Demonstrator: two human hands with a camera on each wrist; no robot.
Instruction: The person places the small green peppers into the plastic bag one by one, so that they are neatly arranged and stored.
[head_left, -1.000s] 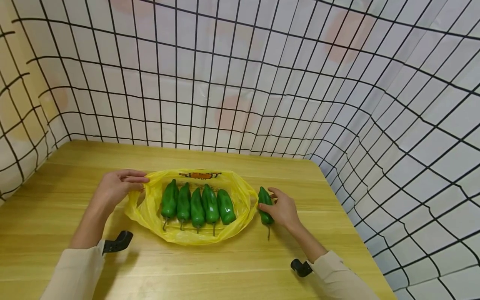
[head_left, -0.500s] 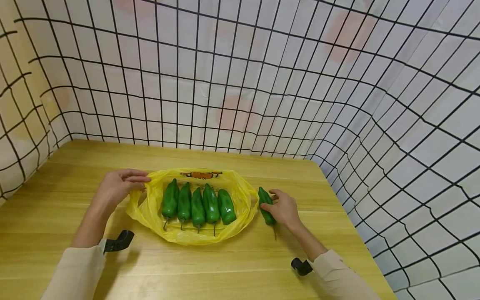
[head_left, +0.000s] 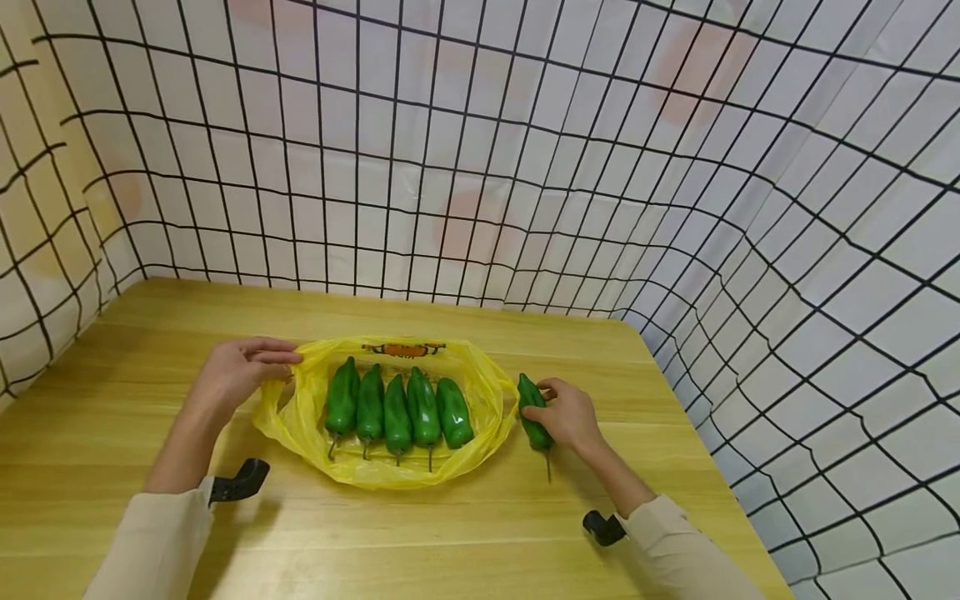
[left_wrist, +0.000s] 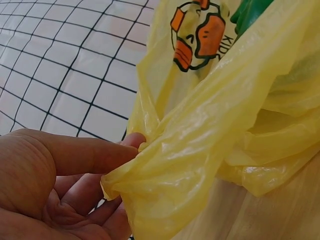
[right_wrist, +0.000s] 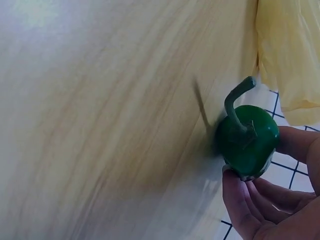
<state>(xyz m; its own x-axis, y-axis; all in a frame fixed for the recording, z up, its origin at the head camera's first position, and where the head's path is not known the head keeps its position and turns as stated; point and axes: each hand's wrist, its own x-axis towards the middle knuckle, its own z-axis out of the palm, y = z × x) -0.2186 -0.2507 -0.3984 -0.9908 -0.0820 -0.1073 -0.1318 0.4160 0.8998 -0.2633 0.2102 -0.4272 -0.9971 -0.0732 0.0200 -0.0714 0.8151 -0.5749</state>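
The left hand (head_left: 238, 372) pinches the left rim of the yellow bag (head_left: 487, 400), which lies open on the tabletop (head_left: 450, 542). In the bag, 5 peppers (head_left: 397, 410) lie side by side, stems toward the person. The right hand (head_left: 570, 415) grasps a 6th pepper (head_left: 531, 407) just right of the bag, fingers curled around it, its stem pointing toward the person. A grid-patterned sheet (head_left: 525, 167) walls in the tabletop.

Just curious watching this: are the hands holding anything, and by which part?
The left hand pinches the yellow bag by its left rim. The right hand grips the loose green pepper around its body, stem free.
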